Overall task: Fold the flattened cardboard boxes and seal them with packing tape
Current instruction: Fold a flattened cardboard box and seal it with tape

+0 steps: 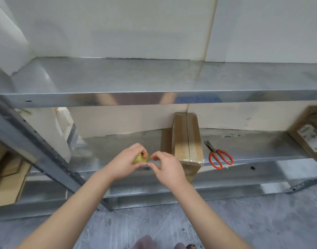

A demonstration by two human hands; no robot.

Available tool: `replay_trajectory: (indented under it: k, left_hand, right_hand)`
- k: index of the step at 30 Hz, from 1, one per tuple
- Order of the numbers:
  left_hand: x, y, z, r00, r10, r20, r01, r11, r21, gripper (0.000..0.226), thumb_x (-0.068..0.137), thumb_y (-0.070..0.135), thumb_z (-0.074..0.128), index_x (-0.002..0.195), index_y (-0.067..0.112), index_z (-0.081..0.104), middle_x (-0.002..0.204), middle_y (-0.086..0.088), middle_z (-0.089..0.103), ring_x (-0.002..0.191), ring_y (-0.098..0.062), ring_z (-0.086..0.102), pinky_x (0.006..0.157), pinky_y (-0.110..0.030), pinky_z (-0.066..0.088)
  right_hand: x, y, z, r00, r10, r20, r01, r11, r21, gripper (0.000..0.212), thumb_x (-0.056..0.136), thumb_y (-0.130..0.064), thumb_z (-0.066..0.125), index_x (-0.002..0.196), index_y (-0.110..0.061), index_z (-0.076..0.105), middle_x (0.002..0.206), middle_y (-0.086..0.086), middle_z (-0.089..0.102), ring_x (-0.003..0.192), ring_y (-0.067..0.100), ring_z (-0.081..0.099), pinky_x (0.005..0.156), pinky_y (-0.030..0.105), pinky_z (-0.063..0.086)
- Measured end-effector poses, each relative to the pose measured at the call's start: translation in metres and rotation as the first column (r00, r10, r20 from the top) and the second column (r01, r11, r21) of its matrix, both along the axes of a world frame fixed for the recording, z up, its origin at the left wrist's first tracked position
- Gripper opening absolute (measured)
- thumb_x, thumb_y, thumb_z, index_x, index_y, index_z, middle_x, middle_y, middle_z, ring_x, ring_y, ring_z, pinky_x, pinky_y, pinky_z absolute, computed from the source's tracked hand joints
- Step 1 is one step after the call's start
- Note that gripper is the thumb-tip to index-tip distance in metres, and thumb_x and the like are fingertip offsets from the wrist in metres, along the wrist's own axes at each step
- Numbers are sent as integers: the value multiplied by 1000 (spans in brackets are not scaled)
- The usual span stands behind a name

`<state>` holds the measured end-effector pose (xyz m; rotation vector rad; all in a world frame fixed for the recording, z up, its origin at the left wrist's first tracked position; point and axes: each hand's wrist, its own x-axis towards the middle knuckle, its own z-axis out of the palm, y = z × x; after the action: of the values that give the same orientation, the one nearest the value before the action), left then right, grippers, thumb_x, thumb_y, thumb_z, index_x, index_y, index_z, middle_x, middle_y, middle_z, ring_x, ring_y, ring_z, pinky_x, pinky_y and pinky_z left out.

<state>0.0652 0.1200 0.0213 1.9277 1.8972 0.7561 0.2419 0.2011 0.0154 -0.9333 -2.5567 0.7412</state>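
My left hand (126, 163) grips a small yellow-green roll of packing tape (140, 159) just above the front edge of the lower metal shelf (243, 146). My right hand (165, 168) is right beside it, thumb and forefinger pinching at the roll's edge; the tape end itself is too small to see. A folded cardboard box (187, 141), sealed with clear tape along its top seam, lies on that shelf just right of my hands, its near end over the shelf edge.
Orange-handled scissors (218, 156) lie on the shelf right of the box. A labelled cardboard box (310, 133) sits at the far right, more cardboard (7, 177) at the lower left. The upper shelf (154, 78) overhangs; a slanted metal upright (46, 155) stands left.
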Motion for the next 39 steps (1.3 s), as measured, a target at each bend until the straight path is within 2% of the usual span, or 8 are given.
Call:
replay_trajectory:
  k: [4, 8, 13, 17, 23, 26, 30, 39]
  left_hand:
    - [-6, -13, -2, 999, 21, 42, -21, 1000, -21, 30, 81, 51, 55, 90, 23, 53, 94, 18, 46, 91, 3, 46, 80, -10, 35]
    - [-14, -23, -5, 991, 34, 129, -17, 991, -131, 28, 81, 35, 72, 101, 25, 54, 101, 16, 53, 96, 5, 48, 82, -10, 35]
    - [-28, -43, -26, 911, 217, 352, -119, 953, -279, 50, 70, 27, 86, 109, 35, 56, 85, 9, 65, 79, -7, 58, 75, -21, 43]
    - [-38, -41, -40, 957, 260, 126, -220, 938, -266, 51, 59, 33, 90, 96, 47, 58, 82, 5, 62, 77, -13, 58, 69, -10, 39]
    - [-54, -23, -38, 962, 226, -156, -231, 973, -14, 54, 62, 72, 57, 95, 30, 48, 72, 5, 57, 68, -20, 55, 62, -28, 39]
    - [-52, -21, -47, 968, 171, -184, -174, 985, 0, 58, 70, 67, 52, 100, 19, 66, 84, -3, 68, 78, -23, 58, 71, -24, 35]
    - [-58, -20, -71, 959, 194, -205, -212, 975, -68, 59, 74, 61, 61, 109, 15, 69, 103, -4, 71, 93, -27, 62, 83, -31, 43]
    - [-55, -2, -109, 918, 271, -288, -316, 941, -122, 39, 71, 39, 79, 98, 14, 67, 95, -5, 68, 91, -32, 59, 77, -38, 43]
  right_hand:
    - [-10, -4, -6, 994, 36, -102, -52, 987, -154, 13, 86, -34, 70, 85, -21, 68, 85, -7, 68, 81, 11, 61, 76, 31, 49]
    - [-17, -6, -5, 988, -32, -151, -11, 960, -279, 11, 85, -24, 72, 76, -24, 66, 72, -14, 65, 74, 3, 60, 69, 16, 45]
    - [-21, 0, -7, 1000, 26, 5, -23, 960, -278, 18, 83, -33, 72, 71, -33, 59, 75, -15, 66, 78, 6, 62, 75, 28, 50]
    - [-32, -12, -14, 998, 22, 59, -1, 942, -335, 20, 81, -36, 73, 68, -31, 59, 79, -7, 70, 81, 12, 64, 77, 33, 51]
    - [-33, -15, -18, 993, -114, -24, 98, 925, -368, 18, 82, -36, 72, 68, -30, 62, 72, -11, 66, 77, 10, 62, 74, 31, 46]
    - [-35, 3, -23, 975, -220, 43, 216, 867, -449, 23, 85, -36, 70, 66, -27, 60, 67, -10, 62, 73, 14, 59, 68, 31, 42]
    - [-49, 14, -35, 948, -203, 245, 276, 908, -315, 21, 89, -42, 62, 75, -26, 61, 78, -7, 68, 82, 17, 62, 66, 27, 43]
    - [-79, 15, -82, 865, -231, 445, 301, 949, -94, 28, 98, -33, 44, 112, -17, 62, 114, 7, 65, 106, 29, 61, 80, 31, 48]
